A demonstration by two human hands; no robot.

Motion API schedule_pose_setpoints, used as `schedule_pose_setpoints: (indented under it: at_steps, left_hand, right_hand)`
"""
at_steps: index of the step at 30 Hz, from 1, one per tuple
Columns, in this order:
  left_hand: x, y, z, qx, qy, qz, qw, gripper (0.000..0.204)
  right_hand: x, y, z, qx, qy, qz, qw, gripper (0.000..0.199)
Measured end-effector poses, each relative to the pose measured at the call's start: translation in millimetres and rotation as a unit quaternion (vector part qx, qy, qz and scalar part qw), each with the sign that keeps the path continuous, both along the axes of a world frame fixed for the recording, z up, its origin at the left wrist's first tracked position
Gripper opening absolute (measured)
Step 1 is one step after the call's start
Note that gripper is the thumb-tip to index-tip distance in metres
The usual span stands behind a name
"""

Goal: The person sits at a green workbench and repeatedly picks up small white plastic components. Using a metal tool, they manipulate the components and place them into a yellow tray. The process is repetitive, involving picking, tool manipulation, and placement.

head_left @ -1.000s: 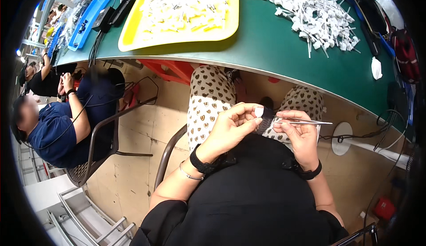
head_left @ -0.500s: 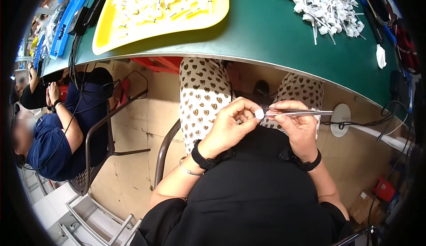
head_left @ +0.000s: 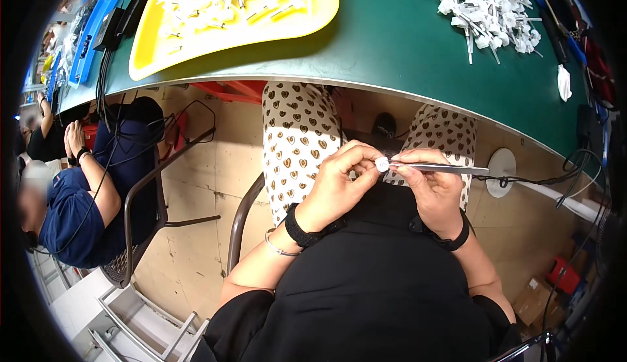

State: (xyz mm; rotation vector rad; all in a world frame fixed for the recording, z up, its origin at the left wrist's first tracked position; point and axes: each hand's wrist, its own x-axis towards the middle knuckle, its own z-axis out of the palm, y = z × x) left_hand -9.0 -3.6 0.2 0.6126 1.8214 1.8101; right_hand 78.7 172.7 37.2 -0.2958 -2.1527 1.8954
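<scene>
Over my lap, my left hand [head_left: 346, 180] pinches a small round white plastic part [head_left: 382, 164] between thumb and fingertips. My right hand [head_left: 434, 189] is closed on metal tweezers [head_left: 444, 167], held nearly level with their rear end pointing right. The tweezers' tips meet the white part; whether they grip it or only touch it is too small to tell. On the table ahead, a yellow tray [head_left: 147, 61] holds many white parts with thin metal shafts. A loose pile of similar white parts [head_left: 486, 9] lies at the far right.
The green table [head_left: 385, 42] has its curved front edge beyond my hands. Cables [head_left: 108, 94] hang at the left. A crumpled white piece [head_left: 563, 82] lies near the right edge. Another person [head_left: 81, 198] sits at my left beside a metal-framed chair [head_left: 147, 185].
The tweezers have turned slightly and their arms look closer together. Both hands stay nearly in place, with the white part still between them. The view has shifted a little.
</scene>
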Motion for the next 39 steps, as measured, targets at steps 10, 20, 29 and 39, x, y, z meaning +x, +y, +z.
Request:
schedule_pose_setpoints:
  at_steps: [10,20,29,39]
  left_hand:
    - [1.8,0.8,2.1,-0.001,0.058,0.004,0.998,0.014]
    - [2.6,1.1,2.8,-0.004,0.06,-0.002,0.998,0.014]
    - [3.3,2.3,-0.7,-0.002,0.066,0.005,0.998,0.014]
    - [3.2,2.1,1.1,-0.011,0.065,0.004,0.998,0.013]
  right_hand:
    - [-1.8,-1.3,-0.1,0.051,-0.001,-0.003,0.999,0.01]
    - [-3.5,-1.2,0.9,0.058,0.005,0.0,0.998,0.008]
    - [-3.5,-1.9,0.8,0.037,-0.006,-0.008,0.999,0.008]
    - [-3.5,-1.7,1.7,0.034,-0.01,-0.004,0.999,0.01]
